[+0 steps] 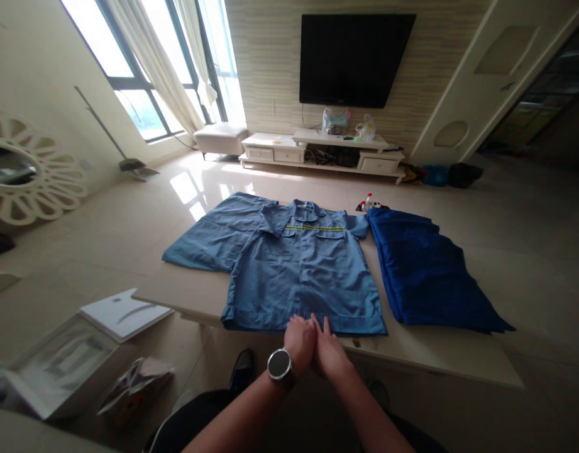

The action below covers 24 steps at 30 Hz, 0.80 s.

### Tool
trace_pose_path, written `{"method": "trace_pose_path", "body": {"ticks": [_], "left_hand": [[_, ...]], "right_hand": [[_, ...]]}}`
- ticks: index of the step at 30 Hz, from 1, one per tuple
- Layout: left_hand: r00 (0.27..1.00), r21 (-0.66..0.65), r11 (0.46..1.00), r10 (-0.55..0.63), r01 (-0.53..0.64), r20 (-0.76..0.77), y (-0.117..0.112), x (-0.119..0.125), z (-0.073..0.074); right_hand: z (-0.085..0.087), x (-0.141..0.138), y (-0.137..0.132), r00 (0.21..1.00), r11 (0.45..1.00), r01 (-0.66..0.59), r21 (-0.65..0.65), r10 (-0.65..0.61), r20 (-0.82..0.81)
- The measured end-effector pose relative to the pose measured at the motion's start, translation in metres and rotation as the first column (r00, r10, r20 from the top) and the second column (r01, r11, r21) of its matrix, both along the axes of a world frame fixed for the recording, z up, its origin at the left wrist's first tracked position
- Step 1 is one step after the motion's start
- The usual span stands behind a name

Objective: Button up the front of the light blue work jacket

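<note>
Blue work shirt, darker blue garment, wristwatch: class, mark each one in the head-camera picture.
Blue work shirt (pixel 298 270): head view, on the middle of its front.
Darker blue garment (pixel 425 270): head view, on its middle, right of the shirt.
Wristwatch (pixel 280 365): head view, on the dial, at the left wrist.

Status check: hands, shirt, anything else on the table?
Both hands, left and right, together at shirt hem. Shirt flat, front up. Dark blue garment beside it.

Light blue work shirt (pixel 301 270) with yellow chest stripe, dark blue folded cloth (pixel 428 274), beige table (pixel 440 352), black television (pixel 355 60)
</note>
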<state>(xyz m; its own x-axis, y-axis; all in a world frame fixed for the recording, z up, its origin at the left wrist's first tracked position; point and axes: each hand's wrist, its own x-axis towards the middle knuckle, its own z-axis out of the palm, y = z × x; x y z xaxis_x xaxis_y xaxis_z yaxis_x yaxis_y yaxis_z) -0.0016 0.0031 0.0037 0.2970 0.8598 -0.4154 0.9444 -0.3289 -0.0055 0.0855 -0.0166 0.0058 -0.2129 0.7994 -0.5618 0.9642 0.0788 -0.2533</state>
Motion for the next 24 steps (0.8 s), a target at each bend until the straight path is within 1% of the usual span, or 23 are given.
{"method": "trace_pose_path", "body": {"ticks": [2,4,6,9,11,14,17,21,24], "left_hand": [[1.0,0.002,1.0,-0.003,0.003,-0.017,-0.001,0.001,-0.001],[1.0,0.007,1.0,0.003,-0.003,-0.001,0.0,-0.002,-0.002],[0.997,-0.019,1.0,-0.01,0.011,0.076,0.004,-0.01,-0.003],[0.968,-0.087,0.994,-0.048,0.072,0.245,0.019,-0.032,-0.001],[0.954,-0.092,0.994,-0.033,0.063,0.297,0.031,-0.048,0.0],[0.96,-0.078,0.997,0.027,-0.006,0.278,0.045,-0.065,0.002],[0.968,-0.08,0.996,0.065,-0.047,0.243,0.05,-0.071,0.005],[0.978,-0.115,0.993,0.057,-0.034,0.201,0.046,-0.068,0.007],[0.98,-0.163,0.986,0.067,-0.036,0.187,0.042,-0.06,0.005]], "right_hand": [[0.002,0.0,0.0,1.0,1.0,0.011,-0.003,-0.011,-0.013],[0.004,0.0,0.0,0.999,1.0,0.016,-0.002,-0.016,-0.031],[0.004,0.002,0.0,0.999,1.0,0.012,0.012,-0.012,-0.048],[0.002,0.008,0.003,0.997,0.998,0.002,0.058,0.002,-0.075],[-0.002,0.013,0.006,0.996,0.997,-0.003,0.073,0.01,-0.093],[-0.007,0.019,0.01,0.993,0.998,-0.014,0.062,0.021,-0.114],[-0.01,0.023,0.012,0.992,0.998,-0.033,0.057,0.04,-0.121],[-0.007,0.024,0.012,0.986,0.989,-0.043,0.141,0.065,-0.151],[-0.003,0.024,0.014,0.984,0.975,-0.006,0.221,0.045,-0.172]]}}
